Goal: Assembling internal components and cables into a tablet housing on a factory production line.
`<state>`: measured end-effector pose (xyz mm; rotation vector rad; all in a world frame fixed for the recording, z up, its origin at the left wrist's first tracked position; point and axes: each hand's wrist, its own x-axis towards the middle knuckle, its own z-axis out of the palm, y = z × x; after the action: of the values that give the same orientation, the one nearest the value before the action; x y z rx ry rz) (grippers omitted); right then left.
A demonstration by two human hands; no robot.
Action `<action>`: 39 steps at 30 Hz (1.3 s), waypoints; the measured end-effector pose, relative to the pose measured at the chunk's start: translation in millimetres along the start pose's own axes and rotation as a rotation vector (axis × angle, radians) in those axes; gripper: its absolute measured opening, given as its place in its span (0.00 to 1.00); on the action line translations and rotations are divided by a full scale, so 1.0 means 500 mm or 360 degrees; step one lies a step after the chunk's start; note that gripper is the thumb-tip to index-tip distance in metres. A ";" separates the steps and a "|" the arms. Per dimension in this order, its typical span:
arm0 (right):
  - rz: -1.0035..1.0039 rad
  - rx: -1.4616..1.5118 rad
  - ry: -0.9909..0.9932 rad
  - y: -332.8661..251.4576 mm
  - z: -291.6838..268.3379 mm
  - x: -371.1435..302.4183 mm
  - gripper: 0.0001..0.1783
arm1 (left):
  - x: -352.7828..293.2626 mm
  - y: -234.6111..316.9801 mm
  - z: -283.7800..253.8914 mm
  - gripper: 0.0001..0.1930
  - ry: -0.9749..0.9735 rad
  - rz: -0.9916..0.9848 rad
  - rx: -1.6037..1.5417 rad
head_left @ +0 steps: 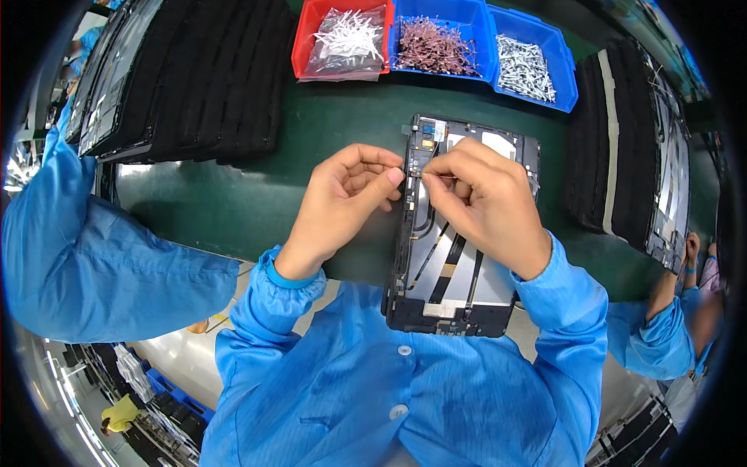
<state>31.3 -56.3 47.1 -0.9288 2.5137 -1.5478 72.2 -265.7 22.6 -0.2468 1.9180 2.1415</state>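
An opened tablet (492, 274) lies lengthwise in front of me, its inside facing up. Black cables, a silver plate and small boards show within its dark frame. Beside the tablet's upper left edge is my left hand (342, 198), closed, thumb and fingertips brought together at the rim. Whatever those fingertips may hold is too small to make out. Over the upper part of the tablet, my right hand (494, 204) pinches with thumb and forefinger close to the left-side board. What is in that pinch cannot be made out, and the hand hides part of the inside.
Along the far side stand a red bin (299, 58) with bagged white pieces, a blue bin (484, 23) of reddish wires and another blue bin (566, 70) of whitish parts. Black padded stacks (210, 86) rise at left and right (587, 156). Co-workers' blue sleeves (132, 265) flank the green table (342, 117).
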 end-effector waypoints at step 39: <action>0.0022 -0.0121 0.0194 0.013 0.006 -0.010 0.05 | 0.047 0.030 0.001 0.04 -0.0212 -0.0165 0.0072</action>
<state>33.5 -54.1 38.6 -0.8480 2.6738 -1.5605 45.3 -264.9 30.2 -0.1856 1.8350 1.9934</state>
